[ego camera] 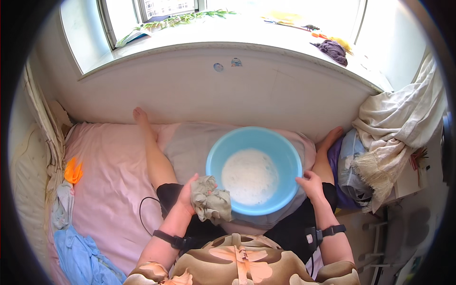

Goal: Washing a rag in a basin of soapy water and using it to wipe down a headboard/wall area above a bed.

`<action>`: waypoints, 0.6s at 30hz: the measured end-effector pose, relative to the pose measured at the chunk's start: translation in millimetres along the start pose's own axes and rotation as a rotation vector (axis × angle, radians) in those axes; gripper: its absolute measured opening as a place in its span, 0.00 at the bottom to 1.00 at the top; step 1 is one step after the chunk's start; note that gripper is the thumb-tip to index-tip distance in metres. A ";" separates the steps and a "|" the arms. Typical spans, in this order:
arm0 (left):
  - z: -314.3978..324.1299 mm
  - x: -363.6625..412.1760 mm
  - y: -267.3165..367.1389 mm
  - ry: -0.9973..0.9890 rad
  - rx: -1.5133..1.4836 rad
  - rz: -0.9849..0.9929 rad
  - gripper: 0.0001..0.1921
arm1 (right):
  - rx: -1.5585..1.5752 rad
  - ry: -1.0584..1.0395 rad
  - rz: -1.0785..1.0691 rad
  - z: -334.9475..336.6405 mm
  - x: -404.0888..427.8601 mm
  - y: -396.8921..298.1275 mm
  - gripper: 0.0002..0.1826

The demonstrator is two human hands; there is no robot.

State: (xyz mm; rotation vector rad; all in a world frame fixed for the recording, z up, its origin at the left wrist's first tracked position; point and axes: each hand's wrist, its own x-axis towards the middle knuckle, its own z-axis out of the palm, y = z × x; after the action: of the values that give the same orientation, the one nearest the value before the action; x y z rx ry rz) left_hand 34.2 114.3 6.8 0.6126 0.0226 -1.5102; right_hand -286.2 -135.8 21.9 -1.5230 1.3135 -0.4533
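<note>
A light blue plastic basin (217,142) stands between my legs on a grey cloth (185,142) spread over the bed. White suds (249,176) cover the liquid inside it. My left hand (187,196) grips a crumpled grey-green cloth (213,201) at the basin's lower left, partly over the rim. The fingers behind the cloth are mostly hidden. On the opposite side, my right hand (311,184) holds the basin's right rim between thumb and fingers.
Pink bedding (110,171) lies to the left, with blue clothing (83,254) and an orange item (73,171). A black cable (140,213) loops beside my left leg. Ahead are a wall (178,85) and a windowsill (221,35). A fringed curtain (392,142) hangs at right over stuffed bags (351,167).
</note>
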 end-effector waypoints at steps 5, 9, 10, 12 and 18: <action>-2.6 -1.0 3.4 -0.011 0.000 0.006 0.25 | 0.318 -0.382 0.340 20.1 -13.7 0.9 0.26; 10.0 -4.7 11.4 -0.063 -0.006 0.029 0.26 | 0.477 -0.374 0.381 29.6 -23.2 13.4 0.24; 16.6 -7.8 14.4 -0.130 -0.051 0.028 0.26 | 0.559 -0.359 0.385 27.2 -26.8 14.3 0.24; 27.3 -14.6 24.0 -0.245 -0.136 -0.001 0.28 | 0.631 -0.312 0.371 23.6 -42.5 4.6 0.24; 29.6 -5.1 30.7 -0.322 -0.142 0.057 0.28 | 0.861 -0.147 0.302 -27.7 -90.2 -36.5 0.25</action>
State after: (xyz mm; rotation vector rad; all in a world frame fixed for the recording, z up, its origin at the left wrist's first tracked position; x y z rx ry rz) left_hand 51.8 105.7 45.0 0.2505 -0.1337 -1.5217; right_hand -320.1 -72.8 93.4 -0.6189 1.0053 -0.5938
